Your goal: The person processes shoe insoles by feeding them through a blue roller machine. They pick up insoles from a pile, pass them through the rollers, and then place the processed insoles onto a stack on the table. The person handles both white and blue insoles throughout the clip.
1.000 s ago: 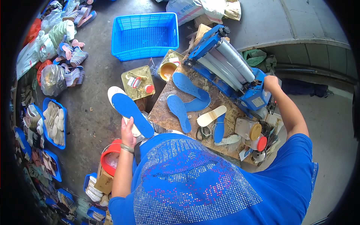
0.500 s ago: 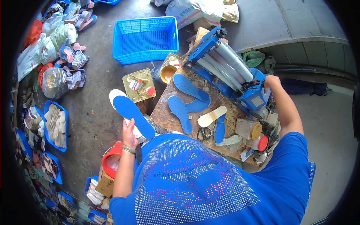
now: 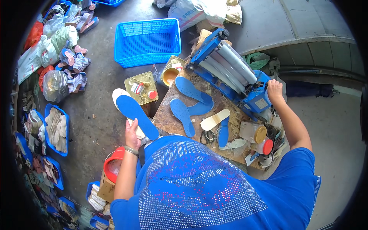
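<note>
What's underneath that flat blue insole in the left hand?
Beneath the flat blue insole in the left hand, a cream, round-ended piece shows past its far end, with more cream material beside the hand; whatever lies between is covered.

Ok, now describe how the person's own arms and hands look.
Both the left hand and right hand are ungloved. The forearms are bare below short blue sleeves; the right sleeve has glittery edging. A dull greenish-grey band circles the left wrist.
</note>
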`<action>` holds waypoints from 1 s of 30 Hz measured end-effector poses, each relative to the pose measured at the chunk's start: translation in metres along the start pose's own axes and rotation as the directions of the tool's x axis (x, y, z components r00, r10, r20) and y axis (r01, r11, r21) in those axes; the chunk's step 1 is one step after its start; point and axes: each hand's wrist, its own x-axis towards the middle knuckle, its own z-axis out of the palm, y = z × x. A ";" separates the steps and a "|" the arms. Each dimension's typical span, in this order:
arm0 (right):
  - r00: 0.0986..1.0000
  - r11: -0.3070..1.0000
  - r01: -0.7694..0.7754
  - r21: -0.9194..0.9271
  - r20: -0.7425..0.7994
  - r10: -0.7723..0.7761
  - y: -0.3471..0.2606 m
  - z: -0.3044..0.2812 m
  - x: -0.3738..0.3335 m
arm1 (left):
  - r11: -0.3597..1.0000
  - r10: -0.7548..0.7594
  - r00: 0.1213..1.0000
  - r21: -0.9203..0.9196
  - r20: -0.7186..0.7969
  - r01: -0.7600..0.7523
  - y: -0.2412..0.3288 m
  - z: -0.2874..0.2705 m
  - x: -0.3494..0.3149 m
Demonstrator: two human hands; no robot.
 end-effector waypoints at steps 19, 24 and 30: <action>0.128 0.994 -0.071 0.078 0.989 -0.068 0.008 0.019 0.080 | 0.999 0.007 1.000 0.039 -0.011 -0.006 0.008 0.003 -0.002; 0.792 0.991 0.121 -0.052 0.607 -0.065 -0.014 -0.002 0.055 | 1.000 0.003 0.999 0.023 -0.038 -0.002 0.007 -0.002 -0.001; 0.848 0.991 0.132 0.010 0.516 -0.118 -0.008 -0.002 0.048 | 0.999 -0.015 1.000 0.039 -0.011 0.016 0.005 0.008 0.005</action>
